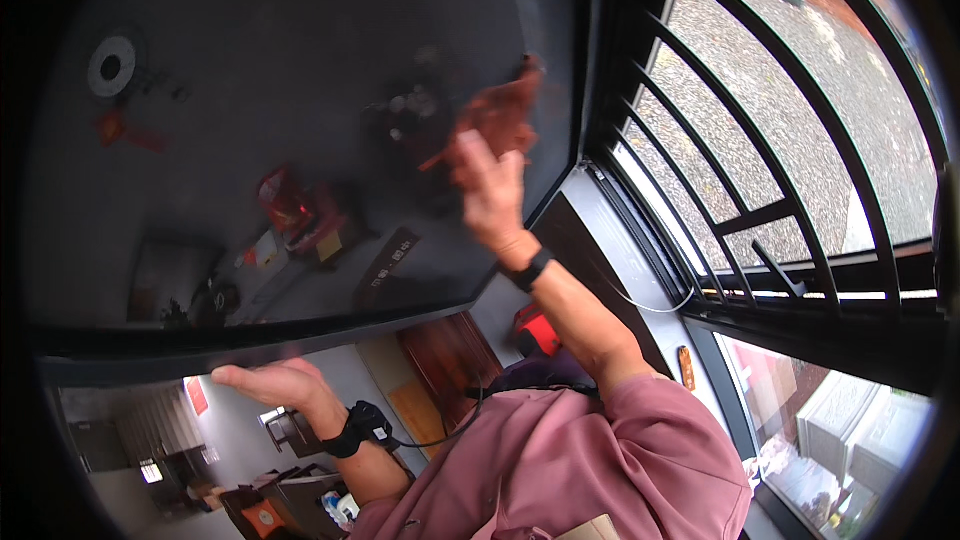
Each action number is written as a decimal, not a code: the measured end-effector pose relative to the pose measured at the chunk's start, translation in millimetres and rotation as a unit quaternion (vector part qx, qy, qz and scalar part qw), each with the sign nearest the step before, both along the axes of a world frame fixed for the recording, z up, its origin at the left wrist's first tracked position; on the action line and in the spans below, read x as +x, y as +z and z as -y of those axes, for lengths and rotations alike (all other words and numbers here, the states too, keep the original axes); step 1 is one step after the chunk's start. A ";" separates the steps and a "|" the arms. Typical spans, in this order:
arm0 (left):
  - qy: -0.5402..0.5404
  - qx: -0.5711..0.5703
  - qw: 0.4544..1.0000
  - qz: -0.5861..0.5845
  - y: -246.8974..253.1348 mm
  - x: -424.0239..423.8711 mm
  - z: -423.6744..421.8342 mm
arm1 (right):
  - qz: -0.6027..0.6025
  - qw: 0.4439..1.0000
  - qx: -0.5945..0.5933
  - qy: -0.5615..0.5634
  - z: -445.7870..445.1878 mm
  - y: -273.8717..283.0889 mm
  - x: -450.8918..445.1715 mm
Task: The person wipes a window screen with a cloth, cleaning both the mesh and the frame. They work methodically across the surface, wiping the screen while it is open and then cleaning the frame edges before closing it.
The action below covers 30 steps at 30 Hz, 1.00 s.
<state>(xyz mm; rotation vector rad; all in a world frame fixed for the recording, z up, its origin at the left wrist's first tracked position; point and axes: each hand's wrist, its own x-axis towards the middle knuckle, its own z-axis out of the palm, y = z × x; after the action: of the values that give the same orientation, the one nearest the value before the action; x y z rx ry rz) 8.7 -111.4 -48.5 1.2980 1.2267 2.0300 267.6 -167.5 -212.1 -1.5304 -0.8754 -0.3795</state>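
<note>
A large glossy dark panel (247, 30), perhaps a television screen, fills the upper left and mirrors parts of the room. My right hand (491, 191), blurred, grips a crumpled reddish-brown cloth (495, 120) against its surface, near the right side. A black band circles that wrist. Below, my left hand (281, 382) is close to the panel's lower frame (247, 334), with the fingers extended and no object seen in it. Whether it touches the frame, I cannot tell. A black strap with a small device (367, 420) and cable sits on the left wrist.
Black window bars (750, 105) with a handle rise at the right, gravel ground beyond them. A white cable (660, 307) loops by the sill. A red object (536, 330) lies behind my right arm. Furniture with an orange cushion (264, 517) stands at lower left.
</note>
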 end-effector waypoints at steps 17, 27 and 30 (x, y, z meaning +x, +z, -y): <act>-0.003 0.009 1.000 -0.002 -5.2 -25.2 4.5 | -0.196 0.977 -0.006 -0.081 -16.9 -74.0 58.7; -0.215 0.104 0.971 0.020 -5.9 -10.2 63.7 | -0.313 0.942 -0.117 0.018 47.2 -94.0 104.6; -0.248 0.066 0.957 0.135 -17.7 -9.3 86.5 | -0.313 0.949 -0.041 0.015 85.9 -90.7 99.4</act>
<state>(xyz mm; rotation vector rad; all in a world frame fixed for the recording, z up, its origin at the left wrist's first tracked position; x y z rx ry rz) -0.6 -197.9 -66.2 1.1882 0.5755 1.8559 367.0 -253.3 -302.8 -1.5760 -0.4130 0.1720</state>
